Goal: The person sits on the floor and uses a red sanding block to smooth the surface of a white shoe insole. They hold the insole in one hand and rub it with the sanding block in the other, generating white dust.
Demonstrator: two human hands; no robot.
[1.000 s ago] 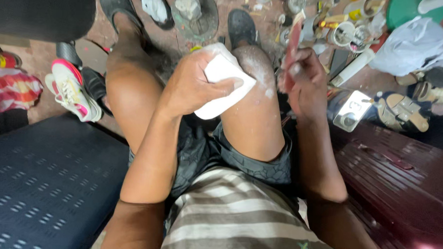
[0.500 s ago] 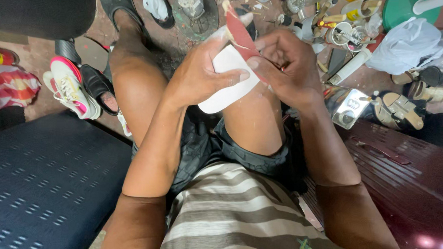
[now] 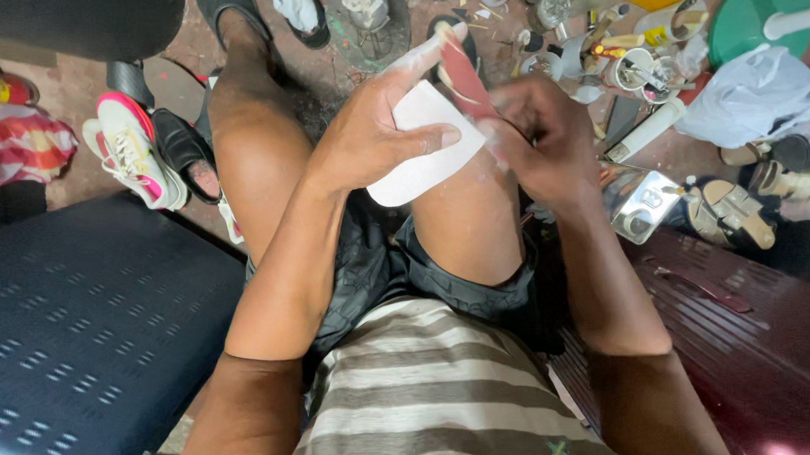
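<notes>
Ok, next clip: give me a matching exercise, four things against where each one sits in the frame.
Things:
1. white sole
2. red strip
3. pink sneaker
4. white bag

Places:
A. floor, far right, near a green tub
B. floor, left of the knee
C. gripped in the left hand
D. against the sole's top edge, by the right hand

Pairs: 1-C, 2-D, 3-B, 4-A

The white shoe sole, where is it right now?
In the head view, the white shoe sole sits top centre, held in the left hand above the right knee, with the right hand beside it.
</notes>
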